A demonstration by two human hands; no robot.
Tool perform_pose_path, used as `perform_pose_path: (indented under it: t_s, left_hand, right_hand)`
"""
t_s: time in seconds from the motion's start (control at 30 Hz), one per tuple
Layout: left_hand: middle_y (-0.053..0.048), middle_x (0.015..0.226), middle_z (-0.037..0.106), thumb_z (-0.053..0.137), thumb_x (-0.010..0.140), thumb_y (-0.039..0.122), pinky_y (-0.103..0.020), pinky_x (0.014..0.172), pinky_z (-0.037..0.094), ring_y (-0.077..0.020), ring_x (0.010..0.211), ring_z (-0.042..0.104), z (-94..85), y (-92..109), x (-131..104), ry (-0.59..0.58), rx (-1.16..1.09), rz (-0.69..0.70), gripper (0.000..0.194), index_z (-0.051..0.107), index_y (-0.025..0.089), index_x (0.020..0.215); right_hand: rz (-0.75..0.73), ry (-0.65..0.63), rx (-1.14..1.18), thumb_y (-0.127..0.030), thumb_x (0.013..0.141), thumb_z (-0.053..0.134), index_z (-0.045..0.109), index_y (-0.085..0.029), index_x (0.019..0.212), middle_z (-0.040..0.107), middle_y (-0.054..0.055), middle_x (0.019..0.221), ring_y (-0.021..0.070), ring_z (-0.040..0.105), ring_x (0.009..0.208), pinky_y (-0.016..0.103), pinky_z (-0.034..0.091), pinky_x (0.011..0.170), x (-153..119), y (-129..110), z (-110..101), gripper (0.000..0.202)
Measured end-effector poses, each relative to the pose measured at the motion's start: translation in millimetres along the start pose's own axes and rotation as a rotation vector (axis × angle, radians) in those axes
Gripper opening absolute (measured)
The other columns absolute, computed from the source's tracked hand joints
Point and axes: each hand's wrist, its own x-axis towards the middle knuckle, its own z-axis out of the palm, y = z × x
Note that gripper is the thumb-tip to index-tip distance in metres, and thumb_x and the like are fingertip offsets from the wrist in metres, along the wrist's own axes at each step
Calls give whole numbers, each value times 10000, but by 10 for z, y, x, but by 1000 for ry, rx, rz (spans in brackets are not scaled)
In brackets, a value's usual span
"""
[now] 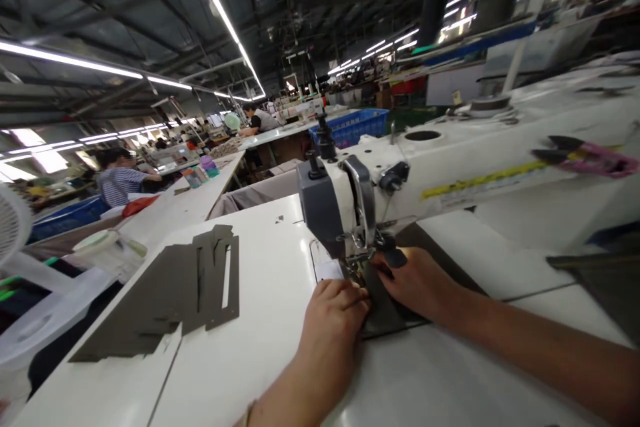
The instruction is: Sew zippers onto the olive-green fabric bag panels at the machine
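A dark olive fabric piece (383,310) lies under the head of a white and grey sewing machine (325,207). My left hand (333,317) rests on its left part, fingers bent and held together close to the presser foot. On the other side, my right hand (417,280) grips the fabric just beside the needle area, with the fingertips partly hidden behind the machine head. More of the cloth stretches behind my right wrist. The needle itself cannot be made out.
Stacked grey-olive cut pieces (185,287) lie on the white table (265,267) to the left. A white fan (20,267) stands at the left edge. Pink-handled snips (590,157) sit against the machine arm. Behind are a blue basket (360,123) and people at other tables.
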Motion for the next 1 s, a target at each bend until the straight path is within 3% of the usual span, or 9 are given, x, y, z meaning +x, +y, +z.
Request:
perform_pose_path:
  t_s: [0.27, 0.67, 0.8, 0.9, 1.0]
  left_hand:
    - [-58, 985, 657, 415, 717, -28, -382, 838, 461, -212, 952, 562, 42, -33, 1, -16, -34, 29, 346, 634, 153, 915]
    - [-58, 951, 656, 460, 691, -39, -372, 837, 456, -203, 912, 565, 30, 13, -48, -3, -11, 43, 306, 633, 133, 874]
    - [-58, 1052, 617, 484, 644, -47, -389, 859, 469, -218, 964, 555, -13, 64, -108, 7, 40, -44, 403, 636, 154, 958]
    - [-80, 1091, 594, 493, 625, -34, -384, 840, 511, -231, 959, 574, -46, 92, -155, 42, 80, -219, 473, 628, 159, 1035]
    - [-36, 992, 656, 478, 664, -57, -312, 793, 544, -192, 862, 629, -43, 111, -157, 72, 36, -234, 410, 665, 181, 940]
  right_hand:
    - [200, 7, -123, -195, 828, 534, 654, -133, 778, 651, 96, 758, 266, 625, 741, 296, 417, 619, 99, -53, 21, 144]
    - [276, 12, -107, -181, 883, 552, 613, -118, 732, 627, 48, 732, 175, 609, 702, 305, 484, 679, 145, -129, 47, 174]
    - [112, 31, -25, -120, 852, 497, 646, -124, 764, 638, 87, 757, 187, 616, 704, 278, 501, 657, -26, -146, -79, 173]
    - [-152, 20, 52, -106, 816, 493, 668, -167, 937, 619, 87, 1048, 193, 565, 1002, 291, 465, 884, -309, -168, -180, 221]
    - [-367, 2, 135, -146, 863, 481, 619, -169, 1121, 554, 91, 1203, 212, 468, 1160, 366, 370, 1020, -534, -148, -182, 294]
